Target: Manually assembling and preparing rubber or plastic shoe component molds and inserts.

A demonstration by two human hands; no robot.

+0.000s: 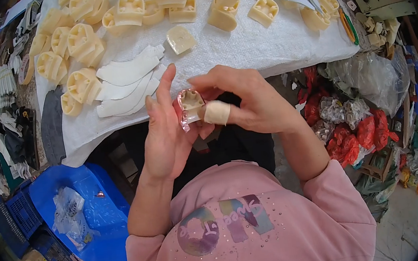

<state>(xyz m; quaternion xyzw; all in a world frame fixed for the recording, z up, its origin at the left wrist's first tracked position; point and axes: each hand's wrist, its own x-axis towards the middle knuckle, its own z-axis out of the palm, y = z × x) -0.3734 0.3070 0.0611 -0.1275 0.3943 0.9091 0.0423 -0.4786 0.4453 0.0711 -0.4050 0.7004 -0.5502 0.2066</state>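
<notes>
A cream plastic shoe heel (191, 101) with a shiny pink covering round its rim is between my hands, in front of the table edge. My left hand (163, 141) supports it from the left, index finger raised and the other fingers partly hidden behind it. From the right, my right hand (249, 97) closes on the heel's side, with thumb and fingers bent round the pink edge. A beige wrap (217, 113) covers the right thumb. Beyond the hands, a cream heel with a glossy face (180, 39) lies on the white cloth (220, 52).
Several bare cream heels (85, 41) crowd the table's far side and left. Curved white strips (129, 83) lie left of my hands. A blue tub (105, 194) with a clear bag stands low left. Red bags (359, 139) and clear plastic (368, 79) pile at right.
</notes>
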